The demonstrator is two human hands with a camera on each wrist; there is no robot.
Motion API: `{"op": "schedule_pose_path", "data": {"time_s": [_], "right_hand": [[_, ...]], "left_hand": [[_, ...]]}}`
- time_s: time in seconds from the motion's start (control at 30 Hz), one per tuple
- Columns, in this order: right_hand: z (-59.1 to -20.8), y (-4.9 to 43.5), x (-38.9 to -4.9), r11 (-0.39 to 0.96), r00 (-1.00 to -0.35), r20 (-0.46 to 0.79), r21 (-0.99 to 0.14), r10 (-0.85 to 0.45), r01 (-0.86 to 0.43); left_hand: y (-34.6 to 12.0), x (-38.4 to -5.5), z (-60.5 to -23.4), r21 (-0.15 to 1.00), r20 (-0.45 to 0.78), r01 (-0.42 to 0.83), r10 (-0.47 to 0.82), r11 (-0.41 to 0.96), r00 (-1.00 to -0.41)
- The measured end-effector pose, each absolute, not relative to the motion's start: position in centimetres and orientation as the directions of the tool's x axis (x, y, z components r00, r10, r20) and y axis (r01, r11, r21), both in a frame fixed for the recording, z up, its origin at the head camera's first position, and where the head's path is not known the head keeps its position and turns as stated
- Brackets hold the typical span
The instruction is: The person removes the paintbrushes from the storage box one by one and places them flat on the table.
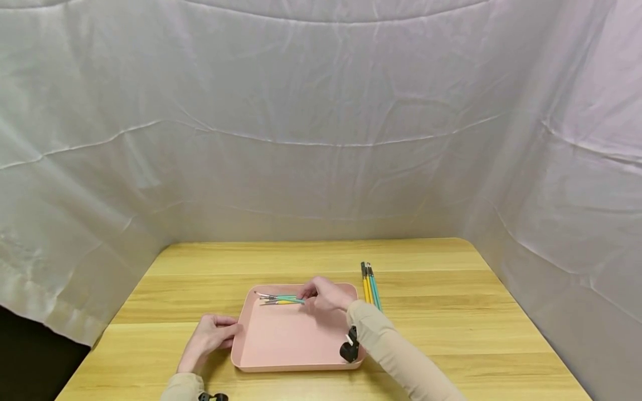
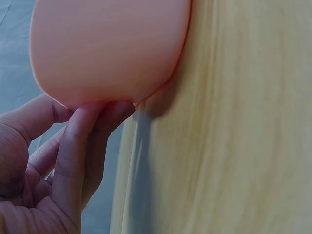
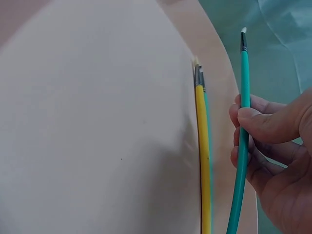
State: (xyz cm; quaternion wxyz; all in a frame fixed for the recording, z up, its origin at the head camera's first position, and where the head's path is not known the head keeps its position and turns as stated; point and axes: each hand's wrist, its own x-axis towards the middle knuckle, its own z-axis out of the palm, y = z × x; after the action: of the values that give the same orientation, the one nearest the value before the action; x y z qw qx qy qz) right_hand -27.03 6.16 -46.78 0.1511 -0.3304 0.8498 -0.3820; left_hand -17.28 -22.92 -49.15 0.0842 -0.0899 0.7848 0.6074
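A pink tray (image 1: 291,342) lies on the table. At its left side, my left hand (image 1: 207,338) grips the rim between thumb and fingers, seen close up in the left wrist view with the tray wall (image 2: 112,58) at the fingertips. My right hand (image 1: 326,295) is over the tray's far part. It pinches a teal paintbrush (image 3: 244,83) between thumb and fingers, the pale tip pointing away from the hand. Beneath, along the tray's far wall, lie a yellow paintbrush (image 3: 204,151) and a teal one (image 3: 208,122) side by side.
Right of the tray, several yellow and teal paintbrushes (image 1: 371,287) lie together on the wooden table (image 1: 451,334); the right forearm partly overlaps their near ends. Grey curtains (image 1: 321,139) hang behind and at both sides of the table.
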Motion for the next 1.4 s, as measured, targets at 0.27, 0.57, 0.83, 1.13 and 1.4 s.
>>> {"op": "schedule_pose_path", "data": {"time_s": [0.27,0.57,0.83,1.13,1.4], "right_hand": [[-46.5,7.0,-26.6,0.437,-0.755,-0.004,-0.817,-0.656,-0.376],[-45.8,7.9,-26.2,0.439,-0.794,-0.036,-0.848,-0.606,-0.296],[-45.5,9.2,-25.3,0.39,-0.803,-0.016,-0.88,-0.596,-0.272],[-46.0,10.5,-24.7,0.337,-0.823,-0.011,-0.915,-0.568,-0.22],[-46.3,11.5,-23.8,0.269,-0.859,0.057,-0.937,-0.509,-0.221]], "left_hand": [[-22.8,-17.2,-49.3,0.937,-0.248,-0.253,-0.053,0.241,-0.967],[-23.0,-17.2,-49.3,0.936,-0.248,-0.25,-0.041,0.246,-0.968],[-23.1,-17.2,-49.3,0.94,-0.242,-0.242,-0.027,0.242,-0.97],[-23.1,-17.2,-49.2,0.943,-0.236,-0.23,-0.006,0.239,-0.972],[-23.3,-17.4,-49.6,0.941,-0.234,-0.229,-0.008,0.248,-0.972]]}}
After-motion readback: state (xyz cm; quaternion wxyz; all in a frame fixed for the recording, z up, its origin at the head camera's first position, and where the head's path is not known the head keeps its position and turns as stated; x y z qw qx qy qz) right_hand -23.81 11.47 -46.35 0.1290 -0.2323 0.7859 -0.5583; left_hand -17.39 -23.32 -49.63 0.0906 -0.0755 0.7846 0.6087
